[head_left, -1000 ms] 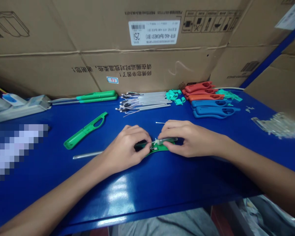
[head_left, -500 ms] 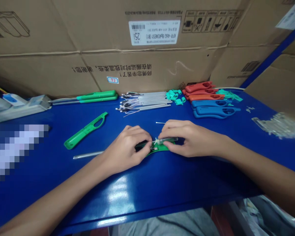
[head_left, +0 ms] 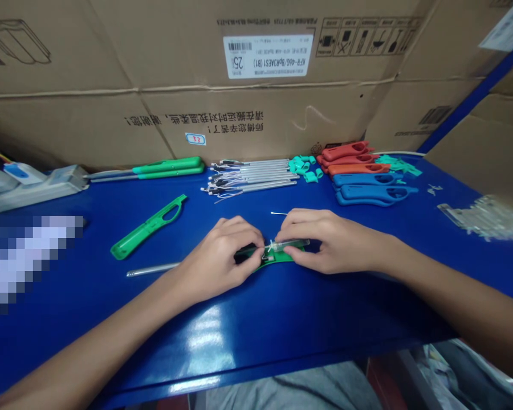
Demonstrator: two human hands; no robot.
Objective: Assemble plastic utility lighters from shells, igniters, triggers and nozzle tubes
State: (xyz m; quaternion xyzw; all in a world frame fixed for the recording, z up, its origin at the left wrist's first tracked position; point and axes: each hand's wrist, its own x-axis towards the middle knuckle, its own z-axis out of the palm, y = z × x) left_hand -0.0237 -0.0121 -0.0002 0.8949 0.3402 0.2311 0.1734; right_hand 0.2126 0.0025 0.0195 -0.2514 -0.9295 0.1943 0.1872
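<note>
Near the middle of the blue table, my left hand is closed, with thumb and forefinger pinching what looks like a thin tube. Between the fingers of my right hand is a clear lighter fuel tank with a white valve end facing left. Both hands meet over a green lighter handle half, partly covered by fingers. A silver lighter barrel sticks out left from under my left wrist. Some black parts behind the left fingers are mostly hidden. The other green handle half lies apart, hollow side up.
Silver barrels with wires, teal caps, and red and blue handle shells line the back by a cardboard wall. Clear tanks are heaped right. Green-handled lighters and a power strip are left.
The clear tank and both hands stay almost exactly where they were; only a very slight shift of the view shows.
</note>
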